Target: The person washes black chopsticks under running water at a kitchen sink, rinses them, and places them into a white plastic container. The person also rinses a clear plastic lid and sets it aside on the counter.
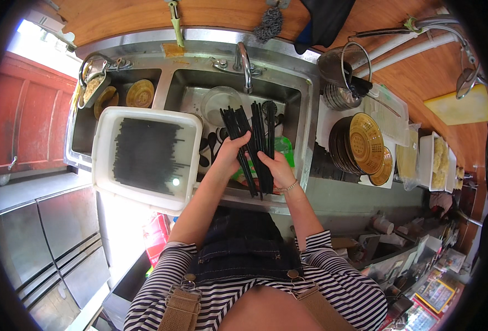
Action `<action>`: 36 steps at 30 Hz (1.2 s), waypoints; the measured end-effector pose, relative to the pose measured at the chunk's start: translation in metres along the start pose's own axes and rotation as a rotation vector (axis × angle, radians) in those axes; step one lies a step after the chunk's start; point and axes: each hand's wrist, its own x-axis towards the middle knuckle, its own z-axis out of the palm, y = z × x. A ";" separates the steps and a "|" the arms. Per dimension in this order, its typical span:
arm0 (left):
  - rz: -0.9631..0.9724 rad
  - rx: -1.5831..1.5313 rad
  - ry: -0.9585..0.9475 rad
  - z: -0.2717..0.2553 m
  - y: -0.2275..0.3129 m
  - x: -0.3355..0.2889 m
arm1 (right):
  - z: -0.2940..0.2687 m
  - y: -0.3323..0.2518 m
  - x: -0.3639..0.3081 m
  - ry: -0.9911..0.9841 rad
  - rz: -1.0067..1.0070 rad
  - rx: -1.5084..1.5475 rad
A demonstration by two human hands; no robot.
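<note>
Over the right-hand sink basin, my left hand is closed around a bundle of black chopsticks. Close beside it, my right hand grips more black chopsticks, its thumb across them. Both bundles stand roughly upright in the picture, their far ends fanning apart a little. In the basin beneath lie several black spoons, a clear round bowl and something bright green, partly hidden by my hands. To the left, a white tub holds many black chopsticks lying side by side in liquid.
A metal faucet rises behind the basin. Yellow-brown plates sit in the left basin. Stacked brown and yellow plates stand on the right counter, near a wire-handled strainer. A red door is at far left.
</note>
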 end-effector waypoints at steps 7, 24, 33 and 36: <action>0.066 0.022 0.115 0.007 -0.007 0.001 | 0.000 0.014 0.002 0.040 -0.002 -0.048; 0.089 0.313 0.210 -0.024 -0.019 0.037 | 0.013 0.051 0.023 0.281 0.030 0.270; 0.075 0.282 0.256 -0.037 -0.022 0.046 | 0.010 0.059 0.037 0.266 0.056 0.251; 0.067 0.272 0.253 -0.044 -0.026 0.052 | 0.008 0.063 0.041 0.261 0.056 0.264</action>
